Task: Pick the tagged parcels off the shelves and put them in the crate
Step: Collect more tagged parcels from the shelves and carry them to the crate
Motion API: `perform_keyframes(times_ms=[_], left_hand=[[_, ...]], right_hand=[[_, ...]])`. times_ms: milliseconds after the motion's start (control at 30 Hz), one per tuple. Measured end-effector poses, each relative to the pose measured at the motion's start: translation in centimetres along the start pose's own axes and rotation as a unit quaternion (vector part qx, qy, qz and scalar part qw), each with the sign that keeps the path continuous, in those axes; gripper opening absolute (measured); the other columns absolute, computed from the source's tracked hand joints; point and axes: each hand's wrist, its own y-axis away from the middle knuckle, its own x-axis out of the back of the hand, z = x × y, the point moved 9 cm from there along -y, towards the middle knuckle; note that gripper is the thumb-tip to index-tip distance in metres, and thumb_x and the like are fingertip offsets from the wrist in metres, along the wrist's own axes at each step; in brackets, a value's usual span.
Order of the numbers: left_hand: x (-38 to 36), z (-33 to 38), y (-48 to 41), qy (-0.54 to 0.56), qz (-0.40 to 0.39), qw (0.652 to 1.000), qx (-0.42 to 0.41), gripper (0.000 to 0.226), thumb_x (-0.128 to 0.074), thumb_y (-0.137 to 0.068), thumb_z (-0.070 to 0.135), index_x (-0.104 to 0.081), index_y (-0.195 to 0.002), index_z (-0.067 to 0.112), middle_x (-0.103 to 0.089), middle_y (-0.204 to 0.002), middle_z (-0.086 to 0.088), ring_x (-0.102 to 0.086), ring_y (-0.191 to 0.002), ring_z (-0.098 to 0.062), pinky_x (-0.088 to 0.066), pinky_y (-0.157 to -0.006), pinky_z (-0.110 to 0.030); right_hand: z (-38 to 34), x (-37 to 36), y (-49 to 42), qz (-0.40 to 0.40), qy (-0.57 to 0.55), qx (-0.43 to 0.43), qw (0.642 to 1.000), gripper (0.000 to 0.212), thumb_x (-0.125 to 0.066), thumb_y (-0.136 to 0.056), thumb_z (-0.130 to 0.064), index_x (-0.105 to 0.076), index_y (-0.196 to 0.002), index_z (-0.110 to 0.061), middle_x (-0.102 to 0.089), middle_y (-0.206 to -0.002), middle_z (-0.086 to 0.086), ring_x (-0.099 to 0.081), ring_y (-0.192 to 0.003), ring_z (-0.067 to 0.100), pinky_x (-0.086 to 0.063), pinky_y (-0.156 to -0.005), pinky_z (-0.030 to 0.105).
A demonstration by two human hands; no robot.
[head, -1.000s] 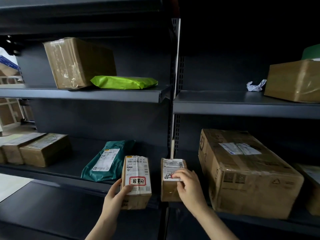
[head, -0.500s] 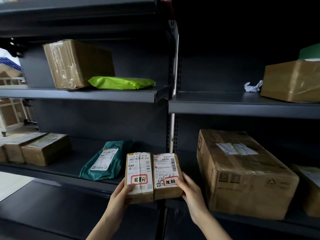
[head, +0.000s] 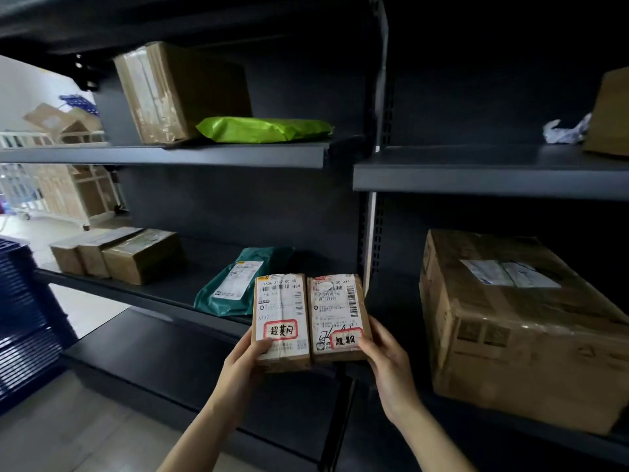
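Holding 2 tagged parcels (head: 281, 311) together

The brown cardboard parcel (head: 280, 321) at the left hand (head: 245, 362) and its brown twin (head: 337, 315) at the right hand (head: 388, 366) wear white labels (head: 280, 296) and red-bordered tags (head: 280, 330).

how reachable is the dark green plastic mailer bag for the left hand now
Probably not yet: the left hand grips a small tagged cardboard parcel, though the dark green plastic mailer bag lies uncovered just behind it.

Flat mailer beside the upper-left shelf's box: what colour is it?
The flat mailer is bright lime green, plain to see in the head view, the only one.
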Motion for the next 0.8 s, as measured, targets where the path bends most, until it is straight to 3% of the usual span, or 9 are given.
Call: perform_keyframes(times_ms=[100, 200, 267, 333, 467, 600, 700, 800], left_hand=[[0.7, 1.7, 1.6, 0.002, 0.006, 1.000, 0.007, 0.034, -0.056, -0.084, 0.014, -0.060, -0.118, 0.017, -0.074, -0.103, -0.006, -0.072, -0.086, -0.014, -0.057, -0.066, -0.022], [1.7, 4.4, 3.5, -0.006, 0.009, 0.999, 0.032, 0.059, -0.072, -0.074, 0.026, -0.053, -0.129, 0.022, -0.070, -0.114, -0.007, -0.068, -0.101, -0.021, -0.056, -0.080, -0.032], [2.7, 6.5, 5.0, -0.013, 0.020, 0.999, 0.047, 0.069, -0.072, -0.067, 0.037, -0.051, -0.132, 0.028, -0.069, -0.116, -0.006, -0.066, -0.106, -0.022, -0.054, -0.081, -0.032], [3.8, 9.1, 6.5, -0.019, 0.043, 0.997, 0.055, 0.062, -0.067, -0.072, 0.034, -0.051, -0.131, 0.029, -0.069, -0.115, -0.005, -0.067, -0.104, -0.020, -0.055, -0.077, -0.026], [5.9, 15.6, 10.4, -0.016, 0.088, 0.994, 0.067, 0.058, -0.066, -0.070, 0.035, -0.053, -0.127, 0.032, -0.070, -0.112, -0.005, -0.068, -0.099, -0.018, -0.054, -0.074, -0.022], [8.5, 22.7, 15.4, -0.006, 0.152, 0.986, 0.066, 0.067, -0.069, -0.056, 0.047, -0.056, -0.121, 0.035, -0.072, -0.108, -0.005, -0.067, -0.097, -0.018, -0.051, -0.084, -0.029], [10.4, 26.8, 19.1, 0.008, 0.194, 0.979, 0.067, 0.072, -0.071, -0.055, 0.047, -0.055, -0.123, 0.033, -0.071, -0.110, -0.006, -0.066, -0.102, -0.021, -0.051, -0.083, -0.029], [12.5, 31.2, 22.2, 0.016, 0.226, 0.972, 0.059, 0.075, -0.072, -0.054, 0.047, -0.053, -0.125, 0.033, -0.071, -0.110, -0.004, -0.067, -0.103, -0.020, -0.051, -0.084, -0.028]], right_hand=[[-0.6, -1.4, 0.1, -0.017, 0.001, -0.024, 1.000, 0.053, -0.070, -0.064, -0.031, -0.061, -0.115, -0.024, -0.072, -0.107, -0.001, -0.065, -0.102, 0.013, -0.046, -0.093, 0.032], [-1.9, -3.5, 0.2, -0.026, 0.003, -0.061, 0.998, 0.069, -0.073, -0.054, -0.040, -0.060, -0.119, -0.020, -0.071, -0.108, 0.002, -0.065, -0.104, 0.016, -0.046, -0.096, 0.036], [-3.2, -5.3, 0.5, -0.033, 0.009, -0.079, 0.996, 0.062, -0.072, -0.056, -0.040, -0.061, -0.115, -0.023, -0.070, -0.110, 0.003, -0.063, -0.107, 0.019, -0.044, -0.100, 0.040], [-4.7, -7.5, 0.9, -0.046, 0.015, -0.100, 0.994, 0.053, -0.073, -0.057, -0.042, -0.063, -0.108, -0.028, -0.070, -0.108, 0.002, -0.063, -0.106, 0.020, -0.044, -0.101, 0.042], [-8.3, -12.3, 2.3, -0.072, 0.031, -0.129, 0.989, 0.027, -0.068, -0.079, -0.025, -0.061, -0.105, -0.031, -0.071, -0.105, -0.001, -0.064, -0.103, 0.018, -0.044, -0.100, 0.044], [-12.9, -18.4, 4.6, -0.107, 0.041, -0.153, 0.982, 0.021, -0.061, -0.086, -0.017, -0.059, -0.101, -0.030, -0.068, -0.108, 0.000, -0.063, -0.101, 0.015, -0.048, -0.089, 0.033], [-16.5, -23.0, 6.5, -0.143, 0.047, -0.162, 0.975, 0.021, -0.059, -0.087, -0.013, -0.056, -0.102, -0.028, -0.066, -0.109, 0.001, -0.062, -0.099, 0.013, -0.046, -0.078, 0.025], [-19.7, -27.3, 8.1, -0.169, 0.049, -0.164, 0.971, 0.023, -0.060, -0.087, -0.013, -0.056, -0.104, -0.028, -0.066, -0.110, 0.002, -0.062, -0.099, 0.014, -0.047, -0.081, 0.027]])
